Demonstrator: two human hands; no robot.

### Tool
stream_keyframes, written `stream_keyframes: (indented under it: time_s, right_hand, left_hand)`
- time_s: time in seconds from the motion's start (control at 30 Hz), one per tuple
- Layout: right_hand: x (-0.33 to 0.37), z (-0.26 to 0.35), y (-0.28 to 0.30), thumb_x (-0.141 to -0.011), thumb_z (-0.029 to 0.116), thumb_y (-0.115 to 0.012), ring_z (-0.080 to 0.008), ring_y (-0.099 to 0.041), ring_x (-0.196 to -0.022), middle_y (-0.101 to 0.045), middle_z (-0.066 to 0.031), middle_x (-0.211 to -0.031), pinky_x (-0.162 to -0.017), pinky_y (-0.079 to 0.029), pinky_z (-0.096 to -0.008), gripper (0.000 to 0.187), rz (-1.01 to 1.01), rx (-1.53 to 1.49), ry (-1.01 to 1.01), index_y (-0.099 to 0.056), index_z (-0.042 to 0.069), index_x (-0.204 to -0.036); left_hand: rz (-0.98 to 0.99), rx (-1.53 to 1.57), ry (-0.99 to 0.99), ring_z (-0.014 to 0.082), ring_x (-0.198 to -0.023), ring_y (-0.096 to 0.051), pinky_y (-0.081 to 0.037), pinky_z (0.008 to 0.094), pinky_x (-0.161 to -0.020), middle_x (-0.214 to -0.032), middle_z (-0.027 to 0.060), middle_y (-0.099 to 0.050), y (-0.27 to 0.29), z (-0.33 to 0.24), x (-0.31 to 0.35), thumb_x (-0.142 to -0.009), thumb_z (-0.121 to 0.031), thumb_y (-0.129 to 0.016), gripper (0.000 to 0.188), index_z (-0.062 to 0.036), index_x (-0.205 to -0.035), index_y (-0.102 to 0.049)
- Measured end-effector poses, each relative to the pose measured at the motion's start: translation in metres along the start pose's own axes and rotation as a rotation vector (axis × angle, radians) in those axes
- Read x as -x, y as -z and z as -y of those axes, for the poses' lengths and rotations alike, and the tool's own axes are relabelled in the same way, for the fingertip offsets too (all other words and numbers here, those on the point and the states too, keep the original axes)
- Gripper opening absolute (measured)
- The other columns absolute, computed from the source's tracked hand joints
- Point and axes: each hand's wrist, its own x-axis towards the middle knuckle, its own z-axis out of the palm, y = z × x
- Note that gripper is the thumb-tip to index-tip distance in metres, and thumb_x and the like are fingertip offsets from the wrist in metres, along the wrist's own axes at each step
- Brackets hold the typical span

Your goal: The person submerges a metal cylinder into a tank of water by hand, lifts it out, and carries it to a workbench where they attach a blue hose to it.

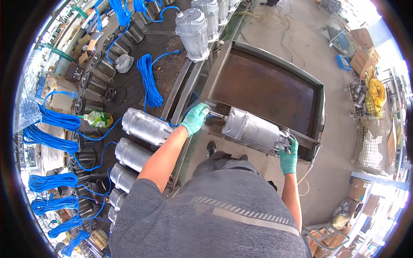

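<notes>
A silver metal pump motor [253,130] lies sideways at the near edge of a water-filled tank [322,92], between my two gloved hands. My left hand [196,118], in a green glove, is closed around the thin shaft that sticks out of the motor's left end. At the right end, my right hand [289,152], also green-gloved, has its fingers wrapped round the end fitting. Whether the motor rests on the tank's rim or is fully carried cannot be made out.
Upright silver motors [192,34] stand beyond the tank's left corner. More motors [146,125] lie in a row to my left, near coiled blue cables [148,81] and a green bottle [98,119]. Wire cages [373,142] and cardboard boxes [365,60] line the right side.
</notes>
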Motion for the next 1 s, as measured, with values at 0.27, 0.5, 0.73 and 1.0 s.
stream_keyframes:
  time_s: [0.27,0.5,0.73,1.0]
  right_hand:
    - [0.001,0.012,-0.001,-0.093,-0.004,-0.067,-0.0174,-0.055,-0.122,-0.050,-0.0076,-0.146,-0.106,-0.045,-0.0302,0.049,0.003,0.012,-0.042,-0.051,0.009,-0.137]
    - [0.001,0.009,0.001,-0.095,-0.003,-0.066,-0.0152,-0.054,-0.122,-0.051,-0.0060,-0.147,-0.103,-0.045,-0.0280,0.046,0.011,0.002,-0.092,-0.050,0.008,-0.137]
    - [0.002,0.009,0.004,-0.098,-0.004,-0.062,-0.0167,-0.054,-0.125,-0.052,-0.0055,-0.145,-0.105,-0.047,-0.0308,0.048,0.033,0.012,-0.124,-0.049,0.011,-0.142]
    - [0.001,0.013,0.004,-0.098,-0.005,-0.062,-0.0155,-0.056,-0.121,-0.053,-0.0054,-0.143,-0.102,-0.049,-0.0298,0.050,0.031,0.026,-0.128,-0.048,0.012,-0.143]
  left_hand:
    - [0.028,0.009,0.018,0.0085,-0.066,-0.055,-0.048,0.0262,-0.058,-0.083,-0.0024,-0.060,-0.016,0.013,-0.014,-0.107,-0.015,-0.056,0.012,-0.0085,-0.112,-0.064]
    - [0.207,-0.011,0.208,0.0128,-0.065,-0.059,-0.052,0.0304,-0.056,-0.079,0.0023,-0.060,-0.001,0.003,-0.013,-0.108,-0.017,-0.050,0.017,-0.0048,-0.108,-0.063]
    - [0.202,0.057,0.283,0.0142,-0.066,-0.060,-0.052,0.0312,-0.056,-0.078,0.0036,-0.061,-0.005,0.008,-0.015,-0.108,-0.019,-0.052,0.020,-0.0033,-0.105,-0.064]
    - [0.154,0.141,0.231,0.0137,-0.060,-0.055,-0.048,0.0297,-0.053,-0.076,0.0020,-0.059,-0.008,0.003,-0.011,-0.108,-0.026,-0.053,0.024,-0.0058,-0.102,-0.064]
